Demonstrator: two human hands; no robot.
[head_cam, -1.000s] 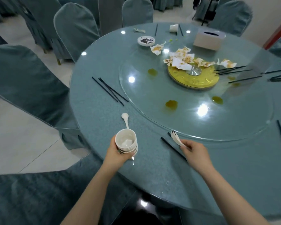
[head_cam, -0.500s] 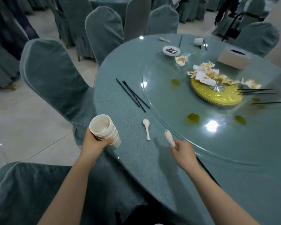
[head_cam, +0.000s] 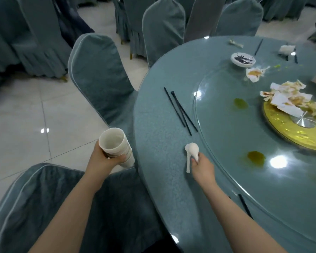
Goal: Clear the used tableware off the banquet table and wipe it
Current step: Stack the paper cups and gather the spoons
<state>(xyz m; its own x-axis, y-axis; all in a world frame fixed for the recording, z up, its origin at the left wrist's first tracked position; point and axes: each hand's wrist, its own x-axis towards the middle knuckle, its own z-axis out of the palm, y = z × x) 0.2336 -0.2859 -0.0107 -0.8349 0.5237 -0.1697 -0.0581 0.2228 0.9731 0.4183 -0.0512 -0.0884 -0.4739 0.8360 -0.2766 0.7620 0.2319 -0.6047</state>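
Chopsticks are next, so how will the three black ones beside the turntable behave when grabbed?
The black chopsticks look thin, stiff and light. Lying flat on the smooth table, they will probably slide or roll when nudged; pinching them together may be easier.

Covered chairs in grey-green fabric fill the left and top of the frame: one chair stands at centre left by the curved edge, another chair back fills the lower left, and two more stand at the top centre. Pale glossy floor tiles spread across the left, catching a small light reflection. More draped chairs crowd the upper left corner.
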